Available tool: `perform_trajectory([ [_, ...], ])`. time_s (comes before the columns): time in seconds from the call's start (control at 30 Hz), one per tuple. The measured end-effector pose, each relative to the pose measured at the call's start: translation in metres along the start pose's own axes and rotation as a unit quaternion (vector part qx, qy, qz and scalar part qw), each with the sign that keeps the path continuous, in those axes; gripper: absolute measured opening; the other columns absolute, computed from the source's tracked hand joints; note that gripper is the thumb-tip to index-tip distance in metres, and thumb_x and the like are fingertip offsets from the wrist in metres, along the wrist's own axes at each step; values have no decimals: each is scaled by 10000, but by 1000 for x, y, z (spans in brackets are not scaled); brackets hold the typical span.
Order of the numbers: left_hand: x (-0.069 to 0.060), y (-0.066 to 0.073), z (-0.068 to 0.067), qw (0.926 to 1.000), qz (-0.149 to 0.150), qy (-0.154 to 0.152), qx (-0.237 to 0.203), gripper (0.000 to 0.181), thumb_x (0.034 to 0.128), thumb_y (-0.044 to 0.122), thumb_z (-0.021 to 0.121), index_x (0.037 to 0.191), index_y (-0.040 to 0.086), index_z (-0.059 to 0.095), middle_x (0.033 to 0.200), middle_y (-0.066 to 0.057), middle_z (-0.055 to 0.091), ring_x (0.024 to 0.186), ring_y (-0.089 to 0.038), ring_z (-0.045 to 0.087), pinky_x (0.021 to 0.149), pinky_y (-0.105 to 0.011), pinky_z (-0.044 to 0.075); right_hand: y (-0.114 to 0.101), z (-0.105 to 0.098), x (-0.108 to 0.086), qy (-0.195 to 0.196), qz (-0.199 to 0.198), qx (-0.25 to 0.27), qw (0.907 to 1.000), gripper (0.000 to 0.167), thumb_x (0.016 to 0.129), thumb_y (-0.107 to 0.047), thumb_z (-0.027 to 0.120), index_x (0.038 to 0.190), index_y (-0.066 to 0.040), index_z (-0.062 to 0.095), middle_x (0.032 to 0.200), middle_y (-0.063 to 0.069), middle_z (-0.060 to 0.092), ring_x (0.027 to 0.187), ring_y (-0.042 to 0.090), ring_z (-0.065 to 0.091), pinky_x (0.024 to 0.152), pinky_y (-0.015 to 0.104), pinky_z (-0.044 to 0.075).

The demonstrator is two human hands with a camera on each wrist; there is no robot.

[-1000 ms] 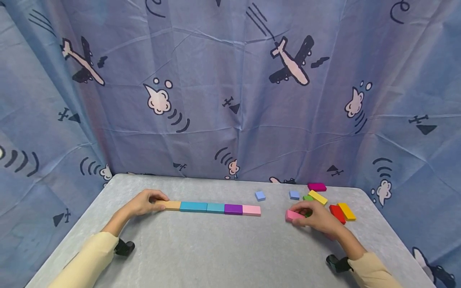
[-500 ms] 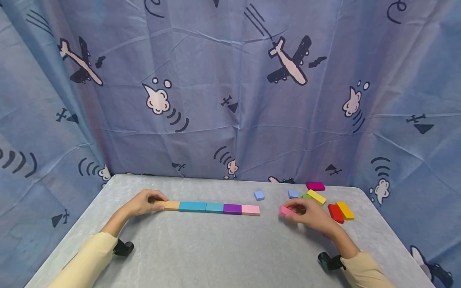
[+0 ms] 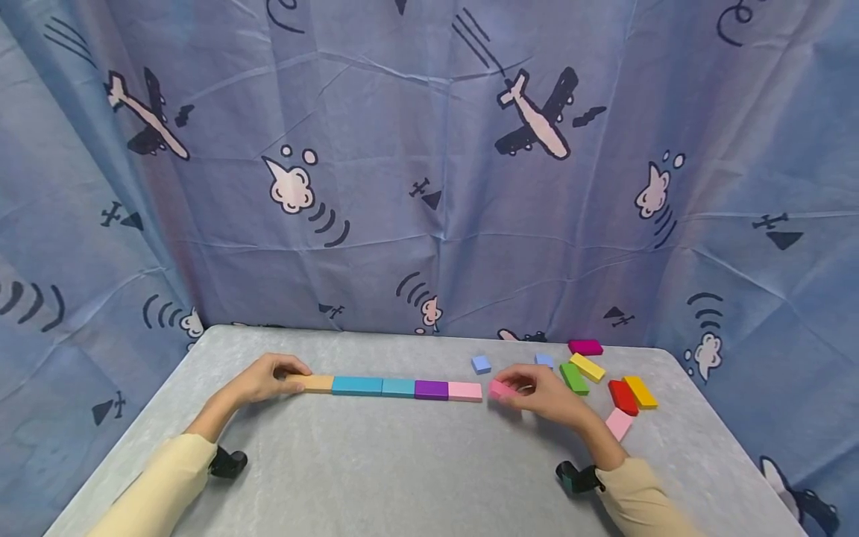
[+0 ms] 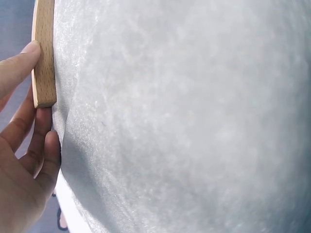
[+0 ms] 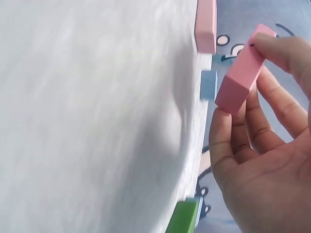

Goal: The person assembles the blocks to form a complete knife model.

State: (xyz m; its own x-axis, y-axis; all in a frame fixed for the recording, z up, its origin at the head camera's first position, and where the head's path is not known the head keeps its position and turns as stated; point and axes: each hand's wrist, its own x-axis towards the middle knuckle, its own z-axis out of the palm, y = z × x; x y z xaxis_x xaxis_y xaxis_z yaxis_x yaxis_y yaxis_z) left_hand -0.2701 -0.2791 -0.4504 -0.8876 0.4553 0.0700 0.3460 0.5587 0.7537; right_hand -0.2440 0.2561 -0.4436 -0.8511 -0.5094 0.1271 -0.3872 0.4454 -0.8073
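In the head view a straight row of blocks lies on the table: a natural wooden block (image 3: 321, 384), a long blue block (image 3: 358, 385), a shorter blue block (image 3: 399, 388), a purple block (image 3: 432, 390) and a light pink block (image 3: 465, 391). At the row's left end my left hand (image 3: 267, 377) holds the wooden block, thumb on its near side (image 4: 44, 68). Just right of the row, my right hand (image 3: 546, 395) pinches a darker pink block (image 3: 501, 389). The right wrist view shows this pink block (image 5: 243, 73) tilted, between thumb and fingertips, raised off the table.
Behind the right hand lie two small light blue blocks, one (image 3: 481, 365) apart from the other (image 3: 544, 360). Further right are magenta (image 3: 586, 347), yellow (image 3: 587, 368), green (image 3: 574, 379), red (image 3: 623, 397), orange-yellow (image 3: 640, 392) and light pink (image 3: 619, 424) blocks. A patterned curtain (image 3: 376, 186) hangs behind the table.
My right hand has carried the darker pink block leftward, close to the row's right end, uncovering the green and light pink blocks. My left hand has stayed on the wooden block.
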Motion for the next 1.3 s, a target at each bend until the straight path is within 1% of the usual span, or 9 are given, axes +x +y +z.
perform_trajectory([
  [0.1, -1, -1, 0, 10000, -19, 5, 0, 200, 873, 47, 804, 1064, 10, 755, 1020, -80, 713, 908, -244, 612, 778, -328, 491, -4, 8, 8, -80, -21, -7, 10000, 304, 929, -170, 771, 1198, -41, 711, 1079, 48, 677, 968, 263, 601, 860, 314, 516],
  [0.33, -4, -2, 0, 10000, -63, 12, 34, 197, 869, 46, 808, 1057, 16, 759, 1005, -73, 713, 890, -235, 603, 759, -314, 485, -10, 26, 27, -215, -263, 10, 9994, 295, 904, -141, 793, 1175, -44, 727, 1033, 33, 688, 922, 245, 607, 825, 337, 527],
  [0.5, -4, -2, 1, 9999, -99, 18, 30, 194, 872, 42, 804, 1059, 14, 758, 1004, -71, 711, 890, -232, 598, 763, -319, 483, -15, 35, 38, -264, -391, -180, 9987, 282, 885, -148, 811, 1142, -57, 739, 988, -6, 685, 889, 210, 605, 787, 324, 520],
  [0.77, -3, 1, 1, 9999, -71, 14, 89, 195, 872, 41, 804, 1059, 11, 759, 1002, -75, 715, 891, -236, 601, 760, -316, 484, -25, 47, 52, -417, -645, -171, 9969, 284, 873, -146, 823, 1128, -51, 742, 973, 3, 687, 872, 213, 598, 783, 393, 519],
  [0.93, -1, 0, 0, 9999, -47, 16, 103, 192, 873, 42, 802, 1058, 16, 760, 995, -61, 716, 884, -225, 600, 763, -310, 481, -34, 56, 61, -550, -504, -90, 9972, 283, 867, -152, 834, 1123, -69, 748, 966, -8, 676, 890, 211, 582, 807, 394, 504],
  [0.97, -1, 0, 0, 9999, -48, 17, 107, 192, 873, 43, 802, 1059, 17, 760, 994, -58, 716, 883, -222, 600, 764, -310, 481, -41, 57, 62, -584, -459, -55, 9972, 277, 868, -128, 831, 1121, -54, 746, 964, 13, 676, 894, 231, 580, 814, 412, 502],
  [1.1, 0, 1, 0, 9999, -45, 36, 107, 193, 872, 44, 805, 1057, 14, 759, 993, -60, 715, 883, -222, 600, 762, -315, 484, -47, 66, 72, -694, -482, -8, 9964, 272, 863, -109, 833, 1116, -51, 750, 947, 7, 676, 878, 219, 580, 805, 391, 501],
  [1.2, 0, 1, 0, 9999, -46, 50, 121, 192, 873, 41, 803, 1057, 11, 758, 993, -62, 714, 884, -221, 600, 759, -315, 485, -47, 74, 81, -756, -636, -38, 9951, 272, 860, -116, 836, 1112, -59, 752, 937, -20, 681, 858, 189, 590, 784, 350, 508],
  [1.3, 1, 0, 0, 9999, -39, 48, 143, 191, 874, 36, 800, 1059, 8, 757, 993, -60, 716, 885, -220, 603, 758, -314, 487, -54, 83, 88, -805, -735, -48, 9940, 271, 852, -115, 843, 1103, -62, 755, 931, -36, 684, 846, 170, 597, 768, 337, 512],
])
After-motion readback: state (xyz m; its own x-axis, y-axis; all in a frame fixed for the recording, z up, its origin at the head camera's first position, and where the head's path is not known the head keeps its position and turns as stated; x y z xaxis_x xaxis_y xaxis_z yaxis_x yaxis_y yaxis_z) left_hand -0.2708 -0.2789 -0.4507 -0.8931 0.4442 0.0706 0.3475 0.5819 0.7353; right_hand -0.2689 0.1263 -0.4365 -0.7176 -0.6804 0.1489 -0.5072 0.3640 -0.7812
